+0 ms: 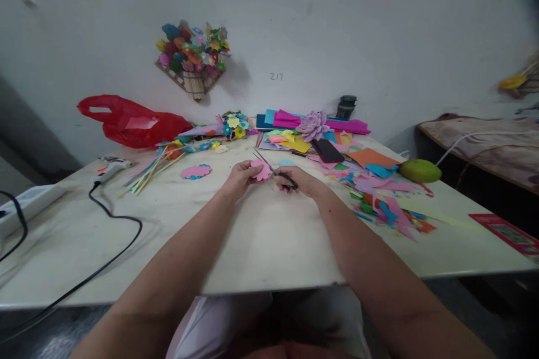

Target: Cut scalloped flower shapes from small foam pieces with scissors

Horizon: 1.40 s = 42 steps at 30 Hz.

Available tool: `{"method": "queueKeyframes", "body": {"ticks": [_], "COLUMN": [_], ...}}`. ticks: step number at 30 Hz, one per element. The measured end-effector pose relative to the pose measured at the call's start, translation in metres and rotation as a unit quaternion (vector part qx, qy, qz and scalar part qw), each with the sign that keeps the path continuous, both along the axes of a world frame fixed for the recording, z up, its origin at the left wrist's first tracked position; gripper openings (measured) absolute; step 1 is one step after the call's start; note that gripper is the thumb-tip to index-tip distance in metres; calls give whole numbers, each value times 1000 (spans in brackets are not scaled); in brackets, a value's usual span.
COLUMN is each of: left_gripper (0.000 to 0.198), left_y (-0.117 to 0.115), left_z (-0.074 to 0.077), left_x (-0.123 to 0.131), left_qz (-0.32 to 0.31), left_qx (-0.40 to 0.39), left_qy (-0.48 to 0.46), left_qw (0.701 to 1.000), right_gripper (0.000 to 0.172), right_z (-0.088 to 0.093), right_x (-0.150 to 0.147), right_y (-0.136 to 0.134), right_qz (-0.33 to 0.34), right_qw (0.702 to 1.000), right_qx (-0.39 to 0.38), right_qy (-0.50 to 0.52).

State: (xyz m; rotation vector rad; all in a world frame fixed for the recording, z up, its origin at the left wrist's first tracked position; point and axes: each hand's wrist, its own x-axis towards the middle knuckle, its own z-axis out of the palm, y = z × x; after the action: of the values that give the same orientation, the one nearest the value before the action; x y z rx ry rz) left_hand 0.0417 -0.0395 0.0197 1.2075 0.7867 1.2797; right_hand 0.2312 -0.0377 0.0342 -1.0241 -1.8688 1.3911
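Observation:
Over the middle of the white table (269,235), my left hand (241,178) pinches a pink flower-shaped cutout (261,170) with a scalloped edge. My right hand (295,179) is closed around the dark handles of a pair of scissors (272,167). The blades point up and left, beside the cutout; whether they touch it I cannot tell. To the left lies a pink scalloped piece (196,171) with blue showing at its edge. A small light-blue piece (287,162) rests just beyond my right hand.
Scissor offcuts (391,213) and coloured sheets (373,160) cover the right side, with a phone (327,151) and a green fruit (420,170). At left are a glue gun (113,168) with a trailing cord, a power strip (31,207), thin sticks (155,171) and a red bag (130,123).

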Motion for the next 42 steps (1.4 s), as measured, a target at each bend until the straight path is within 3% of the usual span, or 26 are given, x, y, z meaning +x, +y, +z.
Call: {"method": "queueKeyframes", "body": {"ticks": [16,42], "left_gripper": [31,33], "left_y": [-1,-4], "left_z": [1,3], "left_x": [1,2], "left_qz": [-2,-9], "left_qx": [-24,-41], "left_qy": [6,28], "left_qw": [1000,999], "right_gripper": [24,28], "right_z": [-5,-6], "right_x": [-2,-6], "right_y": [1,2], "right_qz": [-3,-25], "right_qw": [1000,999], "right_qx": [26,33], "right_qy": [16,13]}}
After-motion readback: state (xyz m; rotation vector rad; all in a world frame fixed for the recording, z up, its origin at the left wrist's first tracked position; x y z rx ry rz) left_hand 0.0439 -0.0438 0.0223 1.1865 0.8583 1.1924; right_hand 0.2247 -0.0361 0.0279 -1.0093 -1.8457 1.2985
